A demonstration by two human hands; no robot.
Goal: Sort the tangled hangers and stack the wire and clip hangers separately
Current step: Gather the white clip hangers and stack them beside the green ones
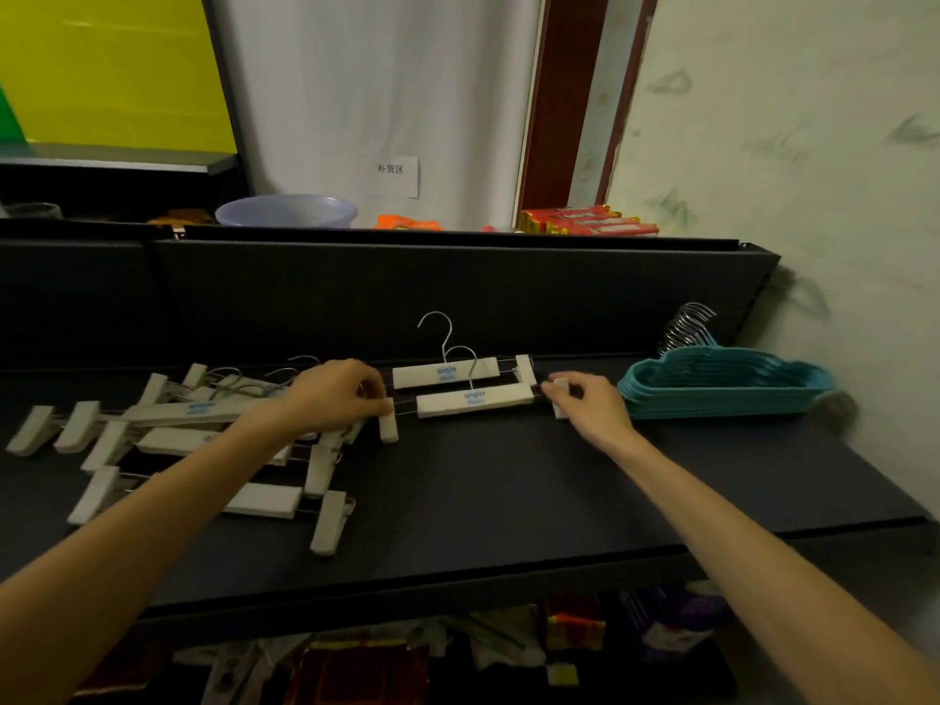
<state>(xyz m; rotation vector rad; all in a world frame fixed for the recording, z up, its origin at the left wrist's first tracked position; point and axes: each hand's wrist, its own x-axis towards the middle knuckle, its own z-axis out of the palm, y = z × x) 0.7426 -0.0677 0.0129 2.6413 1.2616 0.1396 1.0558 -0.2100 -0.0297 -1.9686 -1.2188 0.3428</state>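
Shelf surface: dark charcoal, plain. Clip hangers, centre and left: off-white bars, blue printed logo, silver hooks. Wire hanger stack, right: teal, chrome hooks. Basin, upper centre-left: pale lavender. Panel, upper left: yellow, with a green corner.

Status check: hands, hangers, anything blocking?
Left hand and right hand pinch end clips of front clip hanger, beside second one. Teal stack right. Tangled pile left, unsorted.

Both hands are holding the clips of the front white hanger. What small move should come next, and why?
Probably slide the front clip hanger back onto the clip hanger behind it. The left hand and right hand pinch its end clips, and it lies just in front, parallel.
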